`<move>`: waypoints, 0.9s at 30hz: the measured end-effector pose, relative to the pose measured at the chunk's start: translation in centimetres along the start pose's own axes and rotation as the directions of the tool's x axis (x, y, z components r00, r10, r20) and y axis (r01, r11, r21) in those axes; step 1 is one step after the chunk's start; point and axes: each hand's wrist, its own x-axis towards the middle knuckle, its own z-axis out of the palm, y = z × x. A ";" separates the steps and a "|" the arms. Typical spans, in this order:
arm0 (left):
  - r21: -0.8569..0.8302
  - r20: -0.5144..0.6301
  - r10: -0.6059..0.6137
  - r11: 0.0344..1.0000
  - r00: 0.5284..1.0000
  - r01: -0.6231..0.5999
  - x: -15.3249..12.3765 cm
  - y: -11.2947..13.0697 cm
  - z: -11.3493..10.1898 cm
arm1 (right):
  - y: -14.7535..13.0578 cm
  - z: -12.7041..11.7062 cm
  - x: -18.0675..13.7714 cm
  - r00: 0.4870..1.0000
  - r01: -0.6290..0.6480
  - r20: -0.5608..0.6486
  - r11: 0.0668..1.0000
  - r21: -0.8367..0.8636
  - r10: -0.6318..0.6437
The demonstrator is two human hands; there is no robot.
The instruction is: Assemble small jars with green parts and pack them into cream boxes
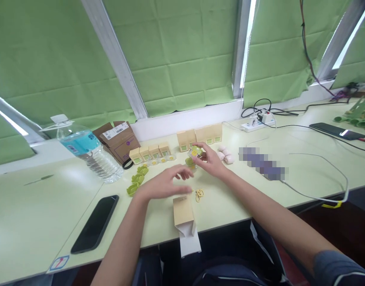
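Note:
My right hand (211,159) is closed on a small clear plastic case (194,151) with a yellow centre and some green showing. Just below it is a green piece (189,161), partly hidden. My left hand (169,182), fingers apart and holding nothing, hovers to the left of the case. Beneath that hand, a small tan cardboard box (183,212) lies with its white flap hanging over the table's front edge. Beside the box is a bundle of yellow cord (199,194). Three green flower-edged cups (137,178) sit left of my left hand.
Small windowed boxes (154,151) stand in a row at the back, with more boxes (212,134) behind my right hand. Pale pink balls (225,155) lie nearby. A large water bottle (89,153), a brown carton (118,143) and a phone (95,223) are at left; a power strip (256,124) is at right.

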 end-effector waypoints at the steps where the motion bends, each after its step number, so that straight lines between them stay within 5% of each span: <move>1: 0.033 0.104 -0.013 0.999 0.995 0.010 -0.7 0.4 -0.1 | 0.0 0.0 0.0 1.000 0.004 0.002 1.000 -0.002 -0.004; 4: 0.128 0.283 -0.075 0.991 0.956 0.040 -1.9 0.9 0.7 | 0.3 0.1 0.0 1.000 -0.008 0.010 1.000 0.003 0.008; 9: 0.147 0.290 -0.070 0.989 0.954 0.028 -1.7 0.7 1.5 | 0.6 0.1 0.0 1.000 -0.019 0.017 1.000 0.013 0.019; 19: -0.386 0.063 0.022 0.922 0.998 0.004 2.0 -1.4 -2.1 | 0.8 -0.1 0.0 0.998 -0.059 -0.015 0.998 0.015 0.059; 27: -0.818 -0.241 -0.207 0.569 0.948 -0.083 4.9 -7.8 0.4 | 0.6 -0.5 0.0 0.999 -0.045 0.013 0.999 0.022 0.045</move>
